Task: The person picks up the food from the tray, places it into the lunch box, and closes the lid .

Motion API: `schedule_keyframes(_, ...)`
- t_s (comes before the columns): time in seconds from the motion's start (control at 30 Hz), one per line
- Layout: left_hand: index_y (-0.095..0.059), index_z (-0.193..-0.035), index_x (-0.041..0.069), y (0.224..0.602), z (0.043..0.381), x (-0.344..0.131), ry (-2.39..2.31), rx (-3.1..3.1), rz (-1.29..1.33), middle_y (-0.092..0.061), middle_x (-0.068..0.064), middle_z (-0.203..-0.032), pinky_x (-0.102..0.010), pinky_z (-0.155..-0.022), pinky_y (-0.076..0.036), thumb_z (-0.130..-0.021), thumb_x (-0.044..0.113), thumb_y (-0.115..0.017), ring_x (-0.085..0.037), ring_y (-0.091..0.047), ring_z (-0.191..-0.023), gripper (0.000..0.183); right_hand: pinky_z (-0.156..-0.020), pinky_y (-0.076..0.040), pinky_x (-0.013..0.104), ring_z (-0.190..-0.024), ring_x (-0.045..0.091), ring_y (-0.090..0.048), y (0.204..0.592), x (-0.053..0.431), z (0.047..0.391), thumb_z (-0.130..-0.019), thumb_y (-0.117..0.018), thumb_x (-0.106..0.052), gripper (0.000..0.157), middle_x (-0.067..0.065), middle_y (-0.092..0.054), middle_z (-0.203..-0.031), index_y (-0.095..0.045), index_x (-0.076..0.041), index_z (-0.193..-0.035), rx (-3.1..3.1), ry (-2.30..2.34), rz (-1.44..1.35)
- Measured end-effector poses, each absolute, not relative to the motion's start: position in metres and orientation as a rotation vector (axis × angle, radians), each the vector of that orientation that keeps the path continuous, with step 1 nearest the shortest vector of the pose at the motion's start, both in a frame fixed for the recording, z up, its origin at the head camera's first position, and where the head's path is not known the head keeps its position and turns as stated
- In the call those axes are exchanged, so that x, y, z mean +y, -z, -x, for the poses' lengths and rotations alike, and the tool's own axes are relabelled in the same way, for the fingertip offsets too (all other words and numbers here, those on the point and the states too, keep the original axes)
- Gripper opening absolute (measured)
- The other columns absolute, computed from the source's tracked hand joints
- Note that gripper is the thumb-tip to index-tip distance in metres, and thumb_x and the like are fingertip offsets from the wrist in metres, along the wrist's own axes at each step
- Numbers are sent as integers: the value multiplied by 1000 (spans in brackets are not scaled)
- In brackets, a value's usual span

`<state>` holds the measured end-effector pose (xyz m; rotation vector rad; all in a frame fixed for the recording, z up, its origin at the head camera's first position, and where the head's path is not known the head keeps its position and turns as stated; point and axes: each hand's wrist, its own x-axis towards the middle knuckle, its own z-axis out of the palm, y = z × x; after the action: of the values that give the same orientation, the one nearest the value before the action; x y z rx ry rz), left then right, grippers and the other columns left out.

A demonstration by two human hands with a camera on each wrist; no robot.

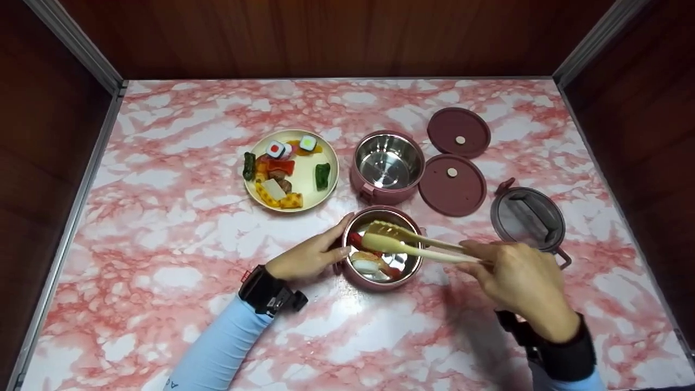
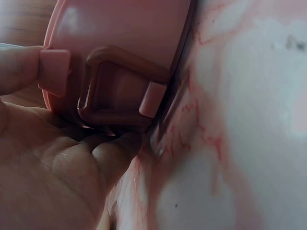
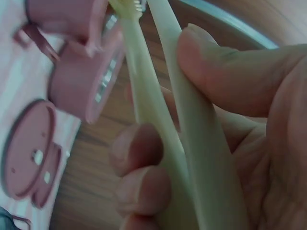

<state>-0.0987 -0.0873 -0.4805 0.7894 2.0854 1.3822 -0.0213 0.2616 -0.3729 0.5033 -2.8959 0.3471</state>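
Observation:
My right hand (image 1: 518, 277) grips a pair of cream tongs (image 1: 442, 252) by the handles, thumb on one arm and fingers curled round the other. The tong heads hang over the near pink lunch pot (image 1: 380, 285), which has a shiny steel lining. My left hand (image 1: 312, 255) holds this pot from its left side, thumb at the rim and fingers along the wall. The left wrist view shows the thumb on a small tab (image 2: 55, 72) above the folded handle (image 2: 115, 117). Inside lie a white piece (image 1: 365, 266) and red pieces of toy food, partly hidden by the tongs.
A cream plate (image 1: 307, 203) at left bears toy sushi, green rolls and other food pieces. Behind the near pot stands a second pink pot (image 1: 388, 190). To its right lie two dark pink lids (image 1: 453, 195) and a grey-topped lid with clasps (image 1: 526, 217). Wooden walls (image 1: 336, 38) enclose the table.

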Motion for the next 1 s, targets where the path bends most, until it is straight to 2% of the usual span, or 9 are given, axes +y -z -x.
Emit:
schedule_keyframes(0.1, -3, -160, 12, 480, 99, -87, -1374, 2088, -799, -10, -13, -163, -36, -120, -14, -106, 31, -47, -25, -14, -148, 72, -36, -33, 34, -47, 14, -49, 366, 270, 21, -77, -85, -34, 34, -2, -66, -64, -79, -23, -109, -2880, -359, -461)
schedule_keyframes(0.27, -3, -160, 10, 481, 100, -87, -1368, 2101, -834, -10, -15, -163, -36, -120, -14, -106, 27, -47, -26, -16, -148, 71, -38, -31, 34, -52, 17, -55, 363, 279, 20, -79, -84, -33, 34, 2, -73, -75, -79, -22, -111, -2838, -446, -344)
schedule_keyframes(0.4, -4, -160, 10, 481, 100, -86, -1361, 2111, -830, -11, -14, -163, -35, -120, -14, -106, 26, -46, -25, -16, -148, 70, -40, -31, 33, -53, 18, -53, 367, 282, 20, -81, -83, -34, 37, 3, -74, -77, -77, -21, -115, -2828, -536, -248)
schedule_keyframes(0.5, -4, -160, 10, 480, 100, -86, -1353, 2118, -824, -11, -13, -163, -35, -120, -13, -106, 26, -46, -24, -16, -148, 70, -40, -31, 32, -52, 17, -49, 370, 283, 21, -81, -83, -35, 39, 3, -73, -75, -76, -21, -117, -2822, -567, -220)
schedule_keyframes(0.7, -5, -160, 10, 479, 100, -86, -1360, 2113, -811, -11, -12, -163, -35, -120, -13, -106, 29, -46, -24, -15, -148, 70, -40, -33, 35, -56, 20, -56, 374, 282, 26, -81, -82, -36, 39, 0, -70, -69, -76, -21, -116, -2811, -581, -202)
schedule_keyframes(0.87, -5, -159, 8, 478, 100, -86, -1365, 2105, -808, -10, -12, -163, -34, -120, -12, -106, 28, -46, -22, -13, -148, 70, -42, -33, 34, -54, 17, -51, 375, 278, 35, -81, -83, -35, 37, -3, -68, -66, -77, -20, -114, -2793, -555, -232)
schedule_keyframes(1.0, -5, -159, 9, 479, 99, -86, -1370, 2101, -801, -10, -11, -163, -33, -120, -11, -106, 27, -46, -21, -12, -148, 70, -40, -32, 36, -54, 20, -54, 371, 270, 48, -81, -83, -36, 36, -4, -64, -63, -78, -22, -113, -2774, -501, -262)
